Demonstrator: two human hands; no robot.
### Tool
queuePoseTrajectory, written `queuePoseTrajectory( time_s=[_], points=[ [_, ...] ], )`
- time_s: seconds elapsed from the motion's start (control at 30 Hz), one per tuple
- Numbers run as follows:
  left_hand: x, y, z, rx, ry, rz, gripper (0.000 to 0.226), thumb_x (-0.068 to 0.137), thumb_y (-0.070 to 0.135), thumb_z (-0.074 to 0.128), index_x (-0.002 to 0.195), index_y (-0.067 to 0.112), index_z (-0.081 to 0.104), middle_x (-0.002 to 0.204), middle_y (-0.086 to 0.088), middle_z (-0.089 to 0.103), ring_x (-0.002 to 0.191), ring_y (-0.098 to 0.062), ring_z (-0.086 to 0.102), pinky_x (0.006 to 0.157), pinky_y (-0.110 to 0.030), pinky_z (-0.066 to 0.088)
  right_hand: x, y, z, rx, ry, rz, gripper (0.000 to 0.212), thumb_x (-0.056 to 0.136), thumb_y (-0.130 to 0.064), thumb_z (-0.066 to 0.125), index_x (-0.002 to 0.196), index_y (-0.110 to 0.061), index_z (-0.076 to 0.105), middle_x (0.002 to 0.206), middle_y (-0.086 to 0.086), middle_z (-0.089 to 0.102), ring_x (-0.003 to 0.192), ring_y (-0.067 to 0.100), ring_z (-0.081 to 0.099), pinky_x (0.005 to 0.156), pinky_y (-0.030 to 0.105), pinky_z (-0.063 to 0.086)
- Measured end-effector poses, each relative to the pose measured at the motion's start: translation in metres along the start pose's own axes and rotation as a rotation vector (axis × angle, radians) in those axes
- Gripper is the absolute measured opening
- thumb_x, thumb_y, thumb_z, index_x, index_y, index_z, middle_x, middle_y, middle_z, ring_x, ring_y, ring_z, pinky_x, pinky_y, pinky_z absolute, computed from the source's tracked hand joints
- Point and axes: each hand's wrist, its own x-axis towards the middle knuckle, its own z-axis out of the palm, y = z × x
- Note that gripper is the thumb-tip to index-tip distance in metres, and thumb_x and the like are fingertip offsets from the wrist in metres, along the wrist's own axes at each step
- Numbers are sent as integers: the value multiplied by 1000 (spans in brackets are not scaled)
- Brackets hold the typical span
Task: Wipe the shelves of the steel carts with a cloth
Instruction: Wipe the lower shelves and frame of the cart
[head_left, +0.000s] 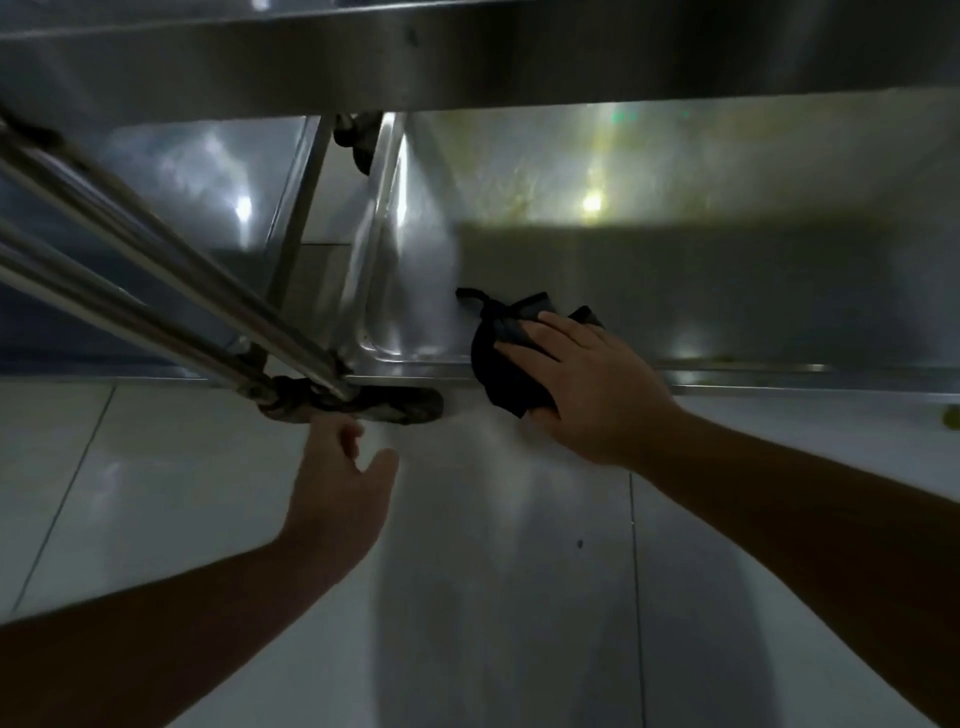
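Right hand presses straight fingers on the cloth at the shelf's near edge; left hand hangs empty, loosely curled. The cloth looks soft and limp, so it is probably best bunched under the palm.

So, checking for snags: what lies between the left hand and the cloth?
Head view: the cart's wheel and a stretch of floor lie between the left hand and the cloth.
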Motion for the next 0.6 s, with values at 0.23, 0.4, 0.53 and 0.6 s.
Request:
queuePoseTrajectory(
  time_s=[0.23,0.4,0.53,0.6],
  points=[
    [-12,59,43,344,-267,712,39,86,14,73,120,20,57,112,8,52,98,-5,47,87,-21,41,-34,38,-5,29,-17,71,67,95,-56,47,156,-35,32,164,-2,33,153,24,24,122,45,23],
    [-19,95,76,509,-300,882,61,84,33,59,142,19,49,144,0,47,136,-19,44,112,-39,38,-82,83,-13,0,-9,134,72,94,-58,47,160,-38,23,168,-2,26,155,25,19,123,46,20],
    [-24,109,100,617,-324,964,80,86,31,68,158,12,38,160,-5,39,150,-24,35,123,-41,33,-116,122,-21,-6,-28,174,71,96,-57,46,161,-38,23,169,-4,21,157,24,14,126,47,19],
    [-27,114,113,677,-360,1010,88,90,32,68,165,13,26,169,-4,27,158,-21,22,128,-33,18,-132,138,-23,-12,-30,187,70,97,-56,46,161,-36,24,170,-4,20,157,24,13,126,49,19]
  ],
)
